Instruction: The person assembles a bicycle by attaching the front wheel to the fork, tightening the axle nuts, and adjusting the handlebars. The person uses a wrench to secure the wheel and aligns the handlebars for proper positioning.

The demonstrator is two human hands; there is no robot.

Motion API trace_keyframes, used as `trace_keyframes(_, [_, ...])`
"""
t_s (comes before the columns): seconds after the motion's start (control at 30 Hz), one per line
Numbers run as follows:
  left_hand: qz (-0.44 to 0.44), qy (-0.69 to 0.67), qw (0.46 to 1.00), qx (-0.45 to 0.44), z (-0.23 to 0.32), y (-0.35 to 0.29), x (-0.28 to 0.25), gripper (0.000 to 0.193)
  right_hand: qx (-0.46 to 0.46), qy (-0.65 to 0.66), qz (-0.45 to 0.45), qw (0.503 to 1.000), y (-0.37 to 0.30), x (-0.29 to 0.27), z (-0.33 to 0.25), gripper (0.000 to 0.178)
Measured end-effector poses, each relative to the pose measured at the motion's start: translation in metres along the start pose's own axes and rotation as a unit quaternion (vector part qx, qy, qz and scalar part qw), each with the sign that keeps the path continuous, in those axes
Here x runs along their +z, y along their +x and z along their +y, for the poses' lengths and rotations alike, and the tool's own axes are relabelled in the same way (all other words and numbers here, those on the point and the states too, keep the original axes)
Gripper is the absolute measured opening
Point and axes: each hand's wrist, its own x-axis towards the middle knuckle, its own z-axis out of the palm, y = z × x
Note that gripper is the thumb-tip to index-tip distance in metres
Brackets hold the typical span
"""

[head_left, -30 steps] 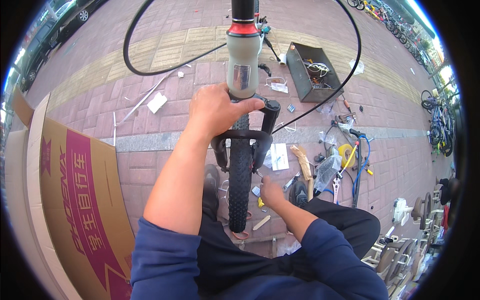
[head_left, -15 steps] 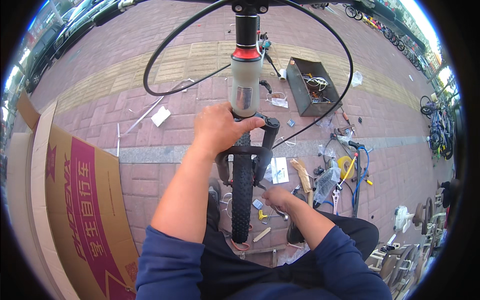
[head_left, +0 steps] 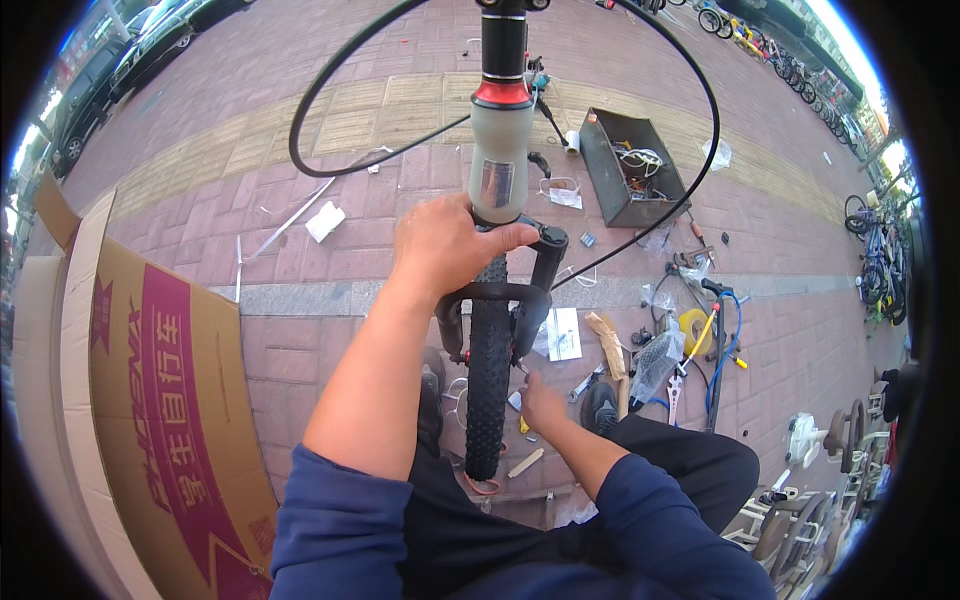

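My left hand (head_left: 440,243) is closed around the top of the black suspension fork (head_left: 546,260), just under the bike's pale grey head tube (head_left: 502,140). Its thumb lies across the crown. Below it stands a knobby black front tyre (head_left: 488,370) between the fork legs. Right of the tyre, my right hand (head_left: 543,402) is closed low by the wheel axle. A small metal end shows between its fingers and the axle; the hand hides most of this wrench (head_left: 524,368). Another wrench (head_left: 586,383) lies on the paving beside that hand.
A big cardboard box (head_left: 190,400) stands at the left. Ahead right sits an open metal toolbox (head_left: 635,205) with cables inside. A floor pump (head_left: 717,340) with a blue hose, clear tape (head_left: 692,330) and plastic wrap (head_left: 657,366) lie at the right. A black cable (head_left: 300,110) loops around the head tube.
My right hand has moved slightly left and turned, and the wrench's ring end no longer shows below it. My left hand keeps its grip on the fork. The view has shifted slightly.
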Motion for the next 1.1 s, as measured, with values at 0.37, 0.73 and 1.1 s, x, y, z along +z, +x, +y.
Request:
trace_keyframes(0.37, [0.022,-0.009,0.999,0.029,-0.009,-0.005,0.005,0.069,0.159,0.237,-0.270,0.920,0.008,-0.086,-0.027,0.025])
trace_keyframes(0.73, [0.033,0.021,0.999,0.024,-0.010,0.000,0.005,0.071,-0.007,0.000,-0.010,1.000,-0.005,-0.008,0.004,0.028])
trace_keyframes(1.1, [0.035,0.003,0.999,0.006,0.002,-0.002,0.009,0.074,-0.091,-0.090,-0.098,0.987,0.001,-0.030,0.001,0.020])
